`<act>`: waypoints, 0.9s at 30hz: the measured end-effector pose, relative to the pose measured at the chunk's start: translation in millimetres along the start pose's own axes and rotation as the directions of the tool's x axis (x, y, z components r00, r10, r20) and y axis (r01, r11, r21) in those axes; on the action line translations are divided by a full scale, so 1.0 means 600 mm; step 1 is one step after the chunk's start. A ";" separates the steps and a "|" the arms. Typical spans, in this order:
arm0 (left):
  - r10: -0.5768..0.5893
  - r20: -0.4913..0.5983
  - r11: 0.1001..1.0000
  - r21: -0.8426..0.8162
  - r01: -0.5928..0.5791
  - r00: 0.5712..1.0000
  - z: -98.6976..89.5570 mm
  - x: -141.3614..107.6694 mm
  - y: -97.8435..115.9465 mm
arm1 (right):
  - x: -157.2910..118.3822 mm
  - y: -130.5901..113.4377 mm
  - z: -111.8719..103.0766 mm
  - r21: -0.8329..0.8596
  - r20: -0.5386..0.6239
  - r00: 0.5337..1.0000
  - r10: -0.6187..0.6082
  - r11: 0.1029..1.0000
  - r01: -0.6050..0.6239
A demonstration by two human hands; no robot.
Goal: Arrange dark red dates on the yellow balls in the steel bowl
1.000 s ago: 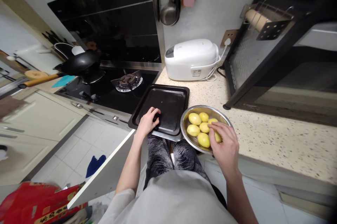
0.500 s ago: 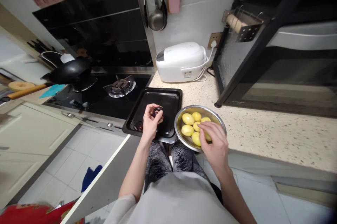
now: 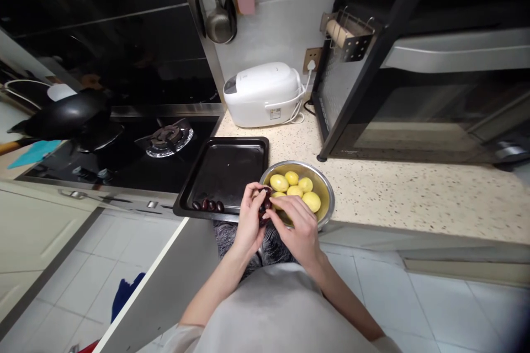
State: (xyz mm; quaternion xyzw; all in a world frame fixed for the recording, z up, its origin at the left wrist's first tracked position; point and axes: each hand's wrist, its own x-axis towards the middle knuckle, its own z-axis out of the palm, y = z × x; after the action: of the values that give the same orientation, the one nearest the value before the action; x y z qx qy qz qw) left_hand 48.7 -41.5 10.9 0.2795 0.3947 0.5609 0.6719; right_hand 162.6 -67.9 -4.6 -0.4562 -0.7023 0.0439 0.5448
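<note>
My left hand [image 3: 249,219] is curled round several dark red, glossy oval fruits [image 3: 264,210] that look like grapes, over the gap between tray and bowl. My right hand [image 3: 297,226] reaches across the bowl, its thumb and fingertips pinching at one of these grapes beside the left fingers. Several more grapes [image 3: 212,205] lie in a row along the near edge of the black baking tray [image 3: 232,162]. Smooth yellow ovals [image 3: 311,201], resembling peeled small potatoes, fill part of the steel bowl [image 3: 329,198]; the right hand hides some of them.
Behind the tray stands a white rice cooker [image 3: 265,93], plugged in at the wall. A gas stove [image 3: 165,140] with a black wok [image 3: 68,115] is on the left. To the right is a dark oven [image 3: 414,115]. An open drawer [image 3: 165,281] juts out below the tray.
My right hand has moved left from the yellow ovals in the bowl to the grapes in my left hand. The left hand has moved right, off the tray. The view has shifted right.
</note>
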 end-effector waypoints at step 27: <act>-0.014 0.083 0.999 -0.043 0.018 0.996 -0.023 -0.015 -0.011 | 0.029 0.125 -0.054 -0.300 0.105 0.961 0.255 0.930 -0.213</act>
State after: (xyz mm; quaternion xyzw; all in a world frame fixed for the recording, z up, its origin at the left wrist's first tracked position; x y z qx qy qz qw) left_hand 40.3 -52.4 0.0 0.2846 0.3566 0.5521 0.6979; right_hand 232.9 -26.8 -21.0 -0.6064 -0.6787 0.0390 0.4124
